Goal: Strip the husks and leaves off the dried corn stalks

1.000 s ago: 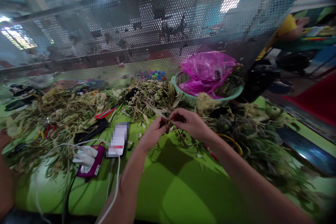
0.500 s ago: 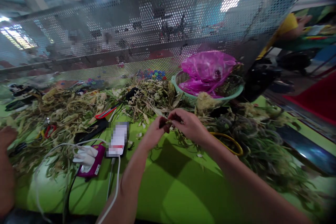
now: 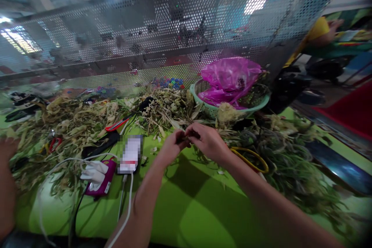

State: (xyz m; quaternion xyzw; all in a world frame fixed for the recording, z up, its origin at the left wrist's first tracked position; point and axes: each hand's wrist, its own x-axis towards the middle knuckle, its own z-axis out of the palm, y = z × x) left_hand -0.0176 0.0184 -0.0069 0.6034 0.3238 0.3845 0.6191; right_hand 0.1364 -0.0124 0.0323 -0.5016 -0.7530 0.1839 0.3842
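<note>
Above the green tabletop [image 3: 203, 209], my left hand [image 3: 173, 145] and my right hand [image 3: 205, 139] meet at their fingertips. Both are closed in a pinch around something small, too hidden by the fingers to name. Just beyond them lies a heap of dried leaves and stalks [image 3: 165, 110]. To the right of my right forearm spreads a pile of stringy green plant strands [image 3: 290, 162], with a yellow ring [image 3: 255, 155] at its near side.
A pale green basket [image 3: 213, 111] with a pink plastic bag [image 3: 232, 79] stands at the back. A phone [image 3: 130, 155] and a purple power strip [image 3: 101, 182] with white cables lie left. Red-handled pliers [image 3: 55, 144] sit among leaves near another person's arm [image 3: 7, 190].
My fingertips have shifted slightly and turned closer together, hiding the small piece more. The other person's hand at the left edge has moved a little.
</note>
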